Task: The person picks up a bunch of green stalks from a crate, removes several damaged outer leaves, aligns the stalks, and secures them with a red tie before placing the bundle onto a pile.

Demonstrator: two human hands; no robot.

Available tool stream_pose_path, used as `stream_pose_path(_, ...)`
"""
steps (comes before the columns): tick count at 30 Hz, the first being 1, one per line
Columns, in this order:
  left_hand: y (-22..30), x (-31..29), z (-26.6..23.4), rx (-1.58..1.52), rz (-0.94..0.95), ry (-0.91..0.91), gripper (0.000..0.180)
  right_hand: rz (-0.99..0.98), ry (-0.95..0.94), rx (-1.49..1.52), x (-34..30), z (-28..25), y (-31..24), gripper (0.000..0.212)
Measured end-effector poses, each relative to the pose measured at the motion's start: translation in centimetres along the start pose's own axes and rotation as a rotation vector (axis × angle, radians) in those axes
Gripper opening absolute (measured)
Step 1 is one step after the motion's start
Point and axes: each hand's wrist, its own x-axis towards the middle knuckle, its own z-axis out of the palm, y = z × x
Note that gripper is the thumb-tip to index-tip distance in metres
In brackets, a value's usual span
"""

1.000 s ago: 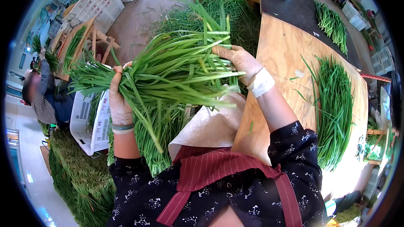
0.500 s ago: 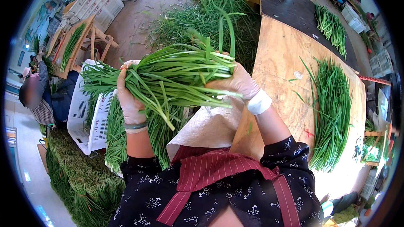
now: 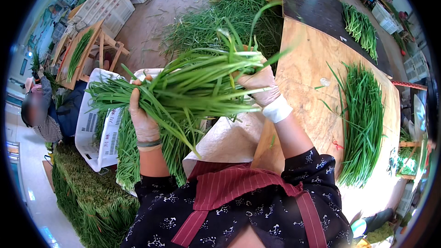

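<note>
Chives (image 3: 193, 87), a thick bundle of long, flat, glossy green blades, lie crosswise at chest height, held between both hands above the near edge of the table (image 3: 312, 64). Loose tips fan upward and droop at the front. The left hand (image 3: 141, 115), in a thin translucent glove, wraps tight round the bundle's left part, forearm upright. The right hand (image 3: 259, 87), gloved the same way with a white cuff, is curled closed over the right end, wrist bent inward. The table is smooth pale plywood with a dark far section; a second flat sheaf (image 3: 363, 119) lies on it, well apart. A white slatted plastic crate (image 3: 94, 128) stands below the left arm.
</note>
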Motion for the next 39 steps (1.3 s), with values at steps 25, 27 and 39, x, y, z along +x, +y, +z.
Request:
stream_pose_path(25, 0.6, 1.8, 0.4, -0.069, 0.313, -0.100, 0.019, 0.253, -0.526, -0.266, -0.8, -1.2, -0.5, 0.059)
stream_pose_path(27, 0.7, 1.5, 0.9, -0.062, 0.306, -0.082, 0.017, 0.349, -0.504, -0.297, -1.1, -1.0, -1.7, 0.057)
stream_pose_path(39, 1.6, 2.5, -1.2, -0.275, 0.221, -0.129, 0.014, 0.254, -0.209, -0.289, -4.1, -8.4, -2.7, 0.030)
